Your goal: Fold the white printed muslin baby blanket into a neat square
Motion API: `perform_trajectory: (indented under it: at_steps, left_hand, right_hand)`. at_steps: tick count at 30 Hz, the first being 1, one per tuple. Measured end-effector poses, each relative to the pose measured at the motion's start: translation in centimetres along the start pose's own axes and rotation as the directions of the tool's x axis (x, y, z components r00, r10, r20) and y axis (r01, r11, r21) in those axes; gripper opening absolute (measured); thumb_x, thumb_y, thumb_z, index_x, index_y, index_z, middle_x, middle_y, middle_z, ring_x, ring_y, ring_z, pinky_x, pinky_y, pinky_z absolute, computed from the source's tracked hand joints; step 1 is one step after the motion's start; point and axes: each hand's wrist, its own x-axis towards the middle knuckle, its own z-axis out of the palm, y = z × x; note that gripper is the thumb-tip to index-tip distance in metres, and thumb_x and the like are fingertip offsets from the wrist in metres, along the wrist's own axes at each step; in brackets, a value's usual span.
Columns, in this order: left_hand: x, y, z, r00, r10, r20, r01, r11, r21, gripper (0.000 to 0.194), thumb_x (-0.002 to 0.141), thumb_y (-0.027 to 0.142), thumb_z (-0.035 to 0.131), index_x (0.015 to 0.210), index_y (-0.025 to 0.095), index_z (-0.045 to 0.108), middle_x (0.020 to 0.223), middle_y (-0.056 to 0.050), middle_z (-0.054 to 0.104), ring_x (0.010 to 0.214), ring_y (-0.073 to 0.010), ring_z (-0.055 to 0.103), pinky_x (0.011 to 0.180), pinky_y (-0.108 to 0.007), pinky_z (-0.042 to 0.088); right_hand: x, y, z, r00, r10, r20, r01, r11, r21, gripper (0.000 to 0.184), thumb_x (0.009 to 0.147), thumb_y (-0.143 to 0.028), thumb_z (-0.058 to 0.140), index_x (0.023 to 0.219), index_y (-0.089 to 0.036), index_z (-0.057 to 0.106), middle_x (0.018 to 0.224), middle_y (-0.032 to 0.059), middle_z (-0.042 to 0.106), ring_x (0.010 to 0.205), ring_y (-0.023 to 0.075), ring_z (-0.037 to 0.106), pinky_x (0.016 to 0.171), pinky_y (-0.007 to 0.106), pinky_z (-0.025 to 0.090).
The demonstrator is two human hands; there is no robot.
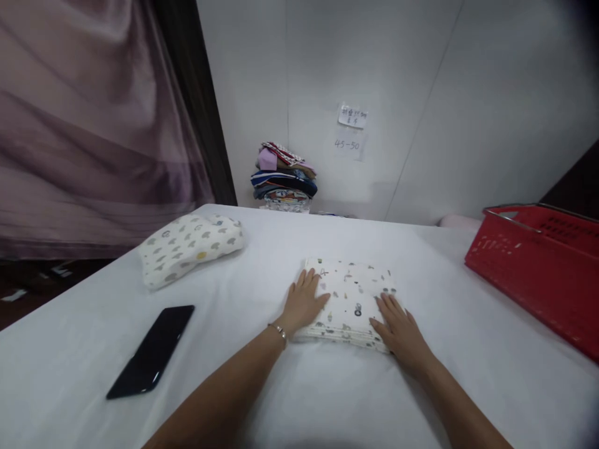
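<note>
A folded white cloth (349,296) with a small printed pattern lies flat in front of me, its layers showing along the near edge. My left hand (304,302) rests on its left side, fingers spread and palm down. On the right side of the cloth lies my right hand (402,327), also flat with its fingers apart. Neither hand grips anything. A white pillow-like bundle (191,246) with grey prints sits at the far left of the table, apart from both hands.
On the left of the white-covered table (224,374) lies a black phone (152,352). A red plastic basket (538,268) stands at the right edge. Beyond the far edge a stack of folded clothes (284,178) rises by the wall, below paper notes (350,131). A pinkish curtain (93,125) hangs left.
</note>
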Motion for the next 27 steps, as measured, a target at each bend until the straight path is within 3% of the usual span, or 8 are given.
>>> perform_trajectory:
  at_steps: [4, 7, 9, 12, 15, 20, 24, 27]
  left_hand:
    - [-0.4, -0.4, 0.5, 1.0, -0.015, -0.024, 0.015, 1.0, -0.004, 0.066, 0.086, 0.058, 0.026, 0.142, 0.022, 0.025, 0.153, 0.0, 0.01, 0.14, -0.0242, 0.003, 0.111, -0.046, 0.017]
    - [-0.3, -0.2, 0.4, 1.0, -0.017, -0.02, 0.017, 1.0, 0.0, 0.066, 0.086, 0.058, 0.028, 0.141, 0.023, 0.026, 0.152, -0.001, 0.013, 0.14, -0.0243, 0.005, 0.111, -0.046, 0.017]
    - [-0.2, -0.1, 0.3, 1.0, -0.016, -0.015, 0.015, 1.0, -0.007, 0.065, 0.086, 0.058, 0.028, 0.141, 0.024, 0.026, 0.152, -0.001, 0.013, 0.14, -0.0247, 0.005, 0.11, -0.045, 0.017]
    - [-0.2, 0.1, 0.3, 0.999, -0.019, -0.028, 0.019, 1.0, -0.013, 0.063, 0.085, 0.056, 0.032, 0.14, 0.025, 0.028, 0.152, 0.0, 0.015, 0.14, -0.0274, 0.006, 0.11, -0.045, 0.018]
    - [-0.2, 0.2, 0.3, 0.999, -0.019, -0.041, 0.018, 0.999, -0.026, 0.062, 0.085, 0.055, 0.034, 0.139, 0.026, 0.028, 0.152, 0.0, 0.015, 0.139, -0.0304, 0.007, 0.109, -0.046, 0.019]
    - [0.0, 0.1, 0.4, 0.999, -0.018, -0.026, 0.016, 0.997, -0.075, 0.062, 0.085, 0.057, 0.033, 0.14, 0.029, 0.026, 0.153, 0.001, 0.01, 0.139, -0.0309, 0.007, 0.109, -0.047, 0.018]
    - [-0.1, 0.1, 0.4, 0.997, -0.054, -0.046, 0.05, 0.995, -0.092, 0.064, 0.084, 0.058, 0.037, 0.139, 0.027, 0.028, 0.154, -0.003, 0.005, 0.138, -0.0318, 0.014, 0.108, -0.045, 0.019]
    - [-0.2, 0.2, 0.0, 0.996, -0.073, -0.059, 0.067, 0.992, -0.105, 0.064, 0.083, 0.057, 0.039, 0.138, 0.025, 0.03, 0.153, -0.007, 0.004, 0.136, -0.0302, 0.022, 0.108, -0.042, 0.021]
  right_hand:
    - [0.0, -0.1, -0.1, 1.0, 0.002, -0.008, -0.002, 0.996, 0.091, 0.062, 0.088, -0.055, 0.033, 0.141, -0.022, 0.033, 0.15, 0.003, 0.019, 0.139, 0.0221, 0.011, 0.109, 0.05, 0.014]
    - [0.2, 0.4, -0.1, 0.999, 0.013, -0.031, -0.004, 0.964, 0.266, 0.063, 0.083, -0.056, 0.042, 0.137, -0.023, 0.04, 0.148, 0.0035, 0.024, 0.138, 0.0241, 0.014, 0.11, 0.051, 0.012]
    - [0.4, 0.9, -0.5, 0.996, 0.059, -0.07, -0.019, 0.879, 0.476, 0.062, 0.08, -0.056, 0.048, 0.131, -0.022, 0.048, 0.146, 0.005, 0.03, 0.136, 0.025, 0.02, 0.11, 0.048, 0.017]
    - [0.8, 1.7, -1.8, 0.947, 0.305, -0.104, -0.139, 0.678, 0.722, 0.06, 0.077, -0.054, 0.052, 0.127, -0.02, 0.053, 0.144, 0.0068, 0.036, 0.13, 0.0258, 0.035, 0.105, 0.039, 0.032]
    - [1.3, 2.2, -3.0, 0.887, 0.461, -0.031, -0.304, 0.632, 0.713, 0.067, 0.076, -0.048, 0.056, 0.134, -0.017, 0.045, 0.136, 0.01, 0.046, 0.119, 0.0258, 0.048, 0.097, 0.034, 0.042]
    - [2.8, 2.8, -3.9, 0.904, 0.416, 0.096, -0.372, 0.657, 0.655, 0.082, 0.075, -0.048, 0.059, 0.144, -0.018, 0.025, 0.13, 0.0119, 0.051, 0.106, 0.0243, 0.058, 0.083, 0.03, 0.052]
    - [3.9, 3.4, -4.4, 0.871, 0.447, 0.203, -0.453, 0.572, 0.684, 0.089, 0.076, -0.053, 0.058, 0.145, -0.014, 0.017, 0.132, 0.0178, 0.048, 0.103, 0.0254, 0.06, 0.079, 0.032, 0.054]
    - [4.4, 3.2, -4.8, 0.872, 0.387, 0.3, -0.47, 0.485, 0.738, 0.08, 0.078, -0.051, 0.058, 0.141, -0.012, 0.028, 0.126, 0.0192, 0.053, 0.101, 0.026, 0.061, 0.077, 0.034, 0.055]
